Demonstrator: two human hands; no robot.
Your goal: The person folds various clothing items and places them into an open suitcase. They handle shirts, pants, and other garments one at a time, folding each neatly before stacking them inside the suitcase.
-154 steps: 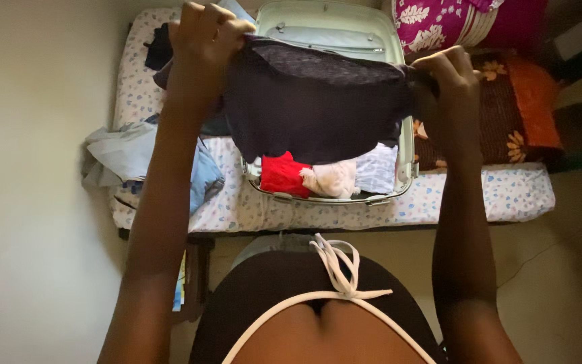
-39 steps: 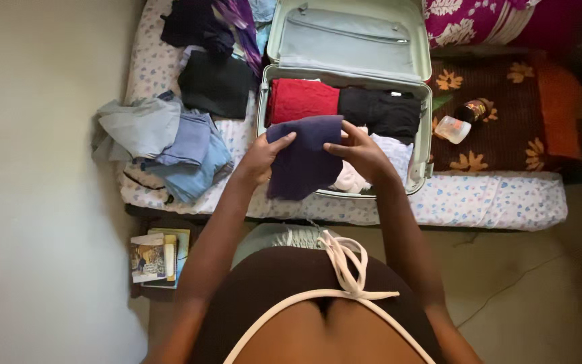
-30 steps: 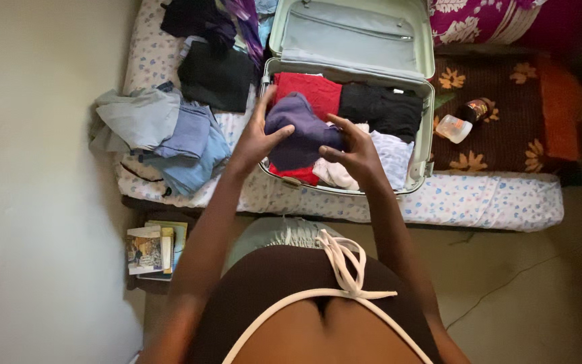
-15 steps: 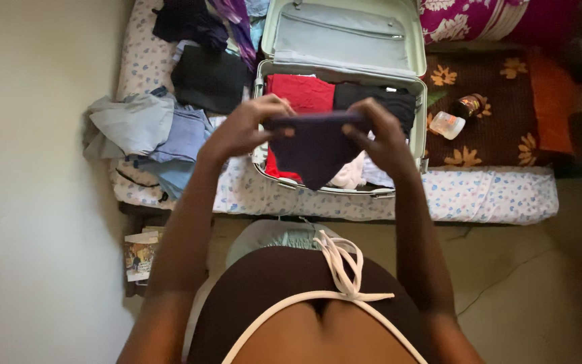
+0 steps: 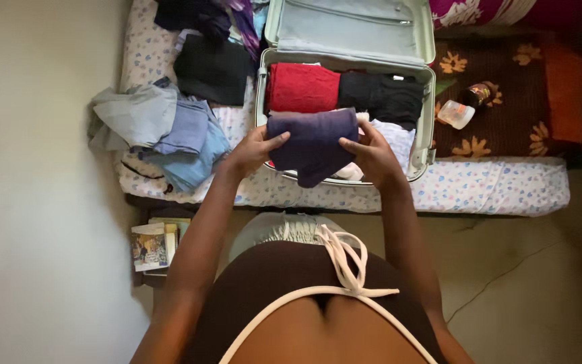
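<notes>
The dark purple cloth has been brought lower than half a second ago and is now folded flat. It is held between the left hand and the right hand, over the open suitcase, each hand pinching one side.

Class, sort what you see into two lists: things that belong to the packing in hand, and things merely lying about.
In the job:
left hand
right hand
folded purple garment
open suitcase
red garment and black garment inside it

Lying about:
bottles
books
loose clothes on the mattress
</notes>
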